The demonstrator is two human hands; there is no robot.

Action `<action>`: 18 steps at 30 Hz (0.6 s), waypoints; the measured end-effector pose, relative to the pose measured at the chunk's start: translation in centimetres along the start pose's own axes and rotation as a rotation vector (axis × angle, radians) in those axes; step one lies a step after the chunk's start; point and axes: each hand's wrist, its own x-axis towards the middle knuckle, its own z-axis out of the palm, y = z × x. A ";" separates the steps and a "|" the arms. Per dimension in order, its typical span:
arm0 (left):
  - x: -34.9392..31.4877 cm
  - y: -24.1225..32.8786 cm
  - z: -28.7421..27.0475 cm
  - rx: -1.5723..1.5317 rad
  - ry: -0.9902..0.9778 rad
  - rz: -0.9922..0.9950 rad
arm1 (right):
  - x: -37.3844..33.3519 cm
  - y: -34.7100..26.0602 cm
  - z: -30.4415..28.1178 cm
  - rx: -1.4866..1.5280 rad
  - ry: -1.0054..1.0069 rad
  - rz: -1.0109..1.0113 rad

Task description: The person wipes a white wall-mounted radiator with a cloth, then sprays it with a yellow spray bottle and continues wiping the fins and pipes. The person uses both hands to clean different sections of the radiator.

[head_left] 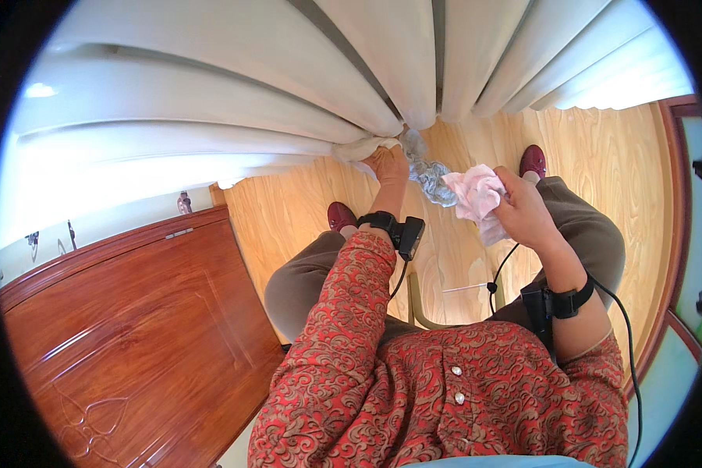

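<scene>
A row of tall white columns point(249, 86), which look like a radiator, fills the top of the view. At their lower ends my left hand point(388, 161) is closed on a pale cloth point(354, 148), its fingertips partly hidden. My right hand point(524, 209) grips a crumpled pink cloth point(476, 192) between thumb and fingers, apart from the columns. Between the two hands a grey, crinkled bundle point(431, 181) shows below the columns. Its material is unclear.
A reddish-brown wooden panel with carved lines point(132, 335) stands at the left. Light wood flooring point(281, 207) lies below, with my dark red shoes point(533, 161) on it. A black cable point(633, 351) runs down beside my right arm. A framed glass door point(682, 234) is at the right.
</scene>
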 end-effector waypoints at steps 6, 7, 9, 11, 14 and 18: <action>3.8 -2.0 0.8 -0.404 0.047 -0.044 | -0.2 0.5 0.1 0.073 0.007 -0.021; 3.2 -2.1 -0.3 -0.585 0.106 -0.029 | -0.2 0.5 0.0 0.065 -0.006 -0.013; 1.8 -1.0 -3.0 -1.476 0.148 -0.361 | -0.2 0.5 -0.1 0.040 -0.008 -0.009; 0.6 0.2 -6.3 -2.061 0.080 -0.529 | -0.3 0.5 -0.2 0.036 0.002 -0.024; -0.7 1.6 -9.8 -2.291 0.063 -0.555 | -0.4 0.7 0.0 0.070 0.019 -0.046; -2.4 1.9 -11.5 -2.153 0.057 -0.652 | -0.3 1.5 0.2 0.012 0.009 -0.030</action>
